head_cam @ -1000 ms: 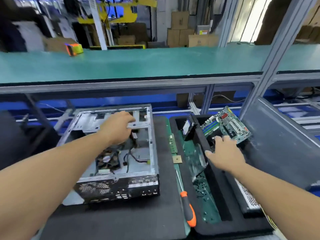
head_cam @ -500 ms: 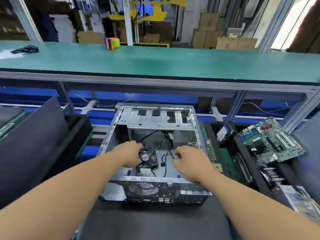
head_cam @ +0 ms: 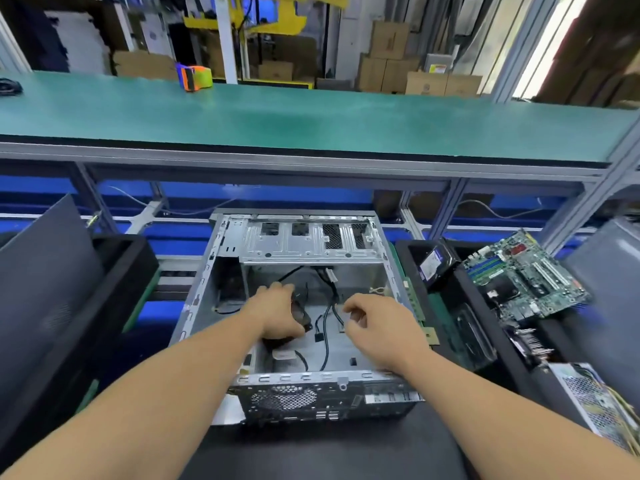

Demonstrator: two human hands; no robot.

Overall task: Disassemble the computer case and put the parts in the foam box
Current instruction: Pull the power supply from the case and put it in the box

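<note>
With our left hand point(head_cam: 280, 315) wrapped round the fan point(head_cam: 300, 315) inside the computer case point(head_cam: 308, 252), we lift slowly while our right hand's point(head_cam: 375, 327) loosely curled fingers clear the wires point(head_cam: 327, 318) just beside them.

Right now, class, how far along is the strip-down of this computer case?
Done: the motherboard already lies in the foam box on the right. In hand: the left hand grips the cooler fan inside the case; the right hand hovers by the black cables. Left: fan and cables.
</note>
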